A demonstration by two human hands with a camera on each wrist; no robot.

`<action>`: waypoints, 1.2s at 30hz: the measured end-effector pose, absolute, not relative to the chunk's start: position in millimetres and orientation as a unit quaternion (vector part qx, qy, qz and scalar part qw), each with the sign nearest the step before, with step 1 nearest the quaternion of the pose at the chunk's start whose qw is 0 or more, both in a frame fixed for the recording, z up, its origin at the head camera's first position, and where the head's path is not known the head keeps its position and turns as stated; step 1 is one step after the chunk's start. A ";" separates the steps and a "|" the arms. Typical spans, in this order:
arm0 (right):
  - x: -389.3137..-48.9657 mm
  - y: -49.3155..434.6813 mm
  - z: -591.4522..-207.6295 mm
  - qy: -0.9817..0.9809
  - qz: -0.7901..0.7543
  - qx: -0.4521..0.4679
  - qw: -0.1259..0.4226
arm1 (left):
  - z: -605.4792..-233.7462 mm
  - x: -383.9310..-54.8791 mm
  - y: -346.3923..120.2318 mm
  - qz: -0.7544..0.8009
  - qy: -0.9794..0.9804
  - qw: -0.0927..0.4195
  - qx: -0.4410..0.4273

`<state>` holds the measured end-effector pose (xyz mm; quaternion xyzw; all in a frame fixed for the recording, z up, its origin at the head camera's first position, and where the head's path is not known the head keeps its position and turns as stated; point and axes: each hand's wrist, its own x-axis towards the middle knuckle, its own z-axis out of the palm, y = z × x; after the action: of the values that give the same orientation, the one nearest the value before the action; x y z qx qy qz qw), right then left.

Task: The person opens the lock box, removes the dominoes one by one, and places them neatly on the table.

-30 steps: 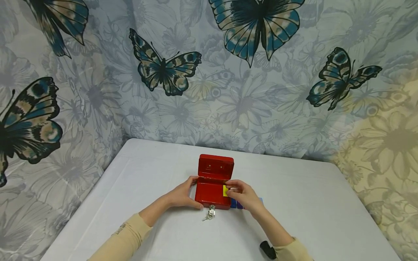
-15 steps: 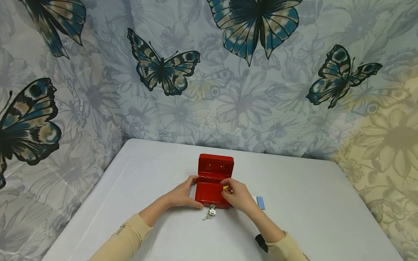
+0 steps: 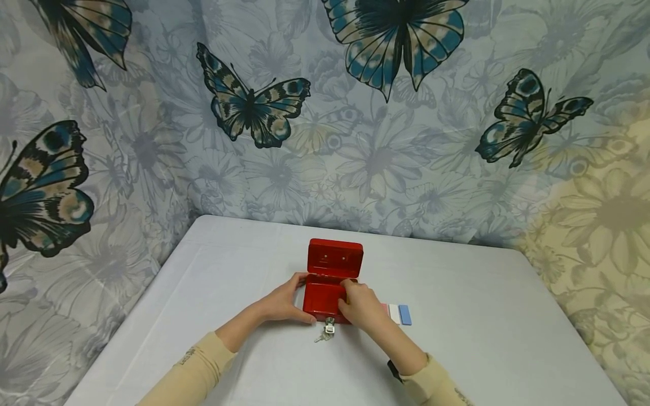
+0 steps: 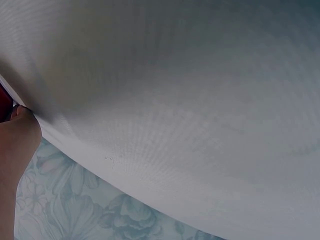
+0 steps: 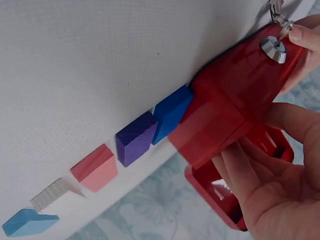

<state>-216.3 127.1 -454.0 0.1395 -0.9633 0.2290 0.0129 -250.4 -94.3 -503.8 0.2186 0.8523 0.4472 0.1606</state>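
A red cash box (image 3: pixel 321 300) stands on the table with its lid (image 3: pixel 335 258) raised. My left hand (image 3: pixel 281 301) grips its left side, thumb at the front corner and fingers at the back. Over the box's right wall reaches my right hand (image 3: pixel 363 307), its thumb and fingers curled down inside around a yellow block that the hand almost wholly hides. On the box front a silver lock (image 5: pixel 273 49) has a key in it, and more keys (image 3: pixel 322 339) hang from it. The right wrist view shows the box wall covering the fingertips.
Beside the box's right side a row of blocks lies on the white cloth (image 3: pixel 244 242): blue (image 5: pixel 172 114), purple (image 5: pixel 136 140), pink (image 5: pixel 95 167), white (image 5: pixel 52 195) and light blue (image 5: pixel 30 222). Behind the table hangs a butterfly-patterned backdrop (image 3: pixel 284 186).
My right hand has moved left and down into the box with the yellow block, uncovering the white and light blue blocks. The left hand has kept its grip on the box.
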 end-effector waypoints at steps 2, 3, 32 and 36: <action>-216.3 125.3 -453.9 -0.964 0.222 0.145 0.023 | -504.0 -250.7 -94.8 0.447 0.853 0.160 0.217; -216.3 124.5 -454.0 -0.964 0.220 0.147 0.027 | -504.1 -250.9 -95.0 0.448 0.852 0.160 0.217; -215.9 117.0 -466.6 -0.951 0.256 0.171 0.035 | -503.8 -250.2 -94.9 0.447 0.852 0.162 0.219; -216.6 116.4 -468.7 -0.943 0.273 0.186 0.027 | -504.7 -250.8 -95.1 0.447 0.852 0.161 0.221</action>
<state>-216.6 116.4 -468.7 0.1860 -0.9434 0.2732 0.0274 -250.8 -95.1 -504.7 0.2206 0.8520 0.4468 0.1610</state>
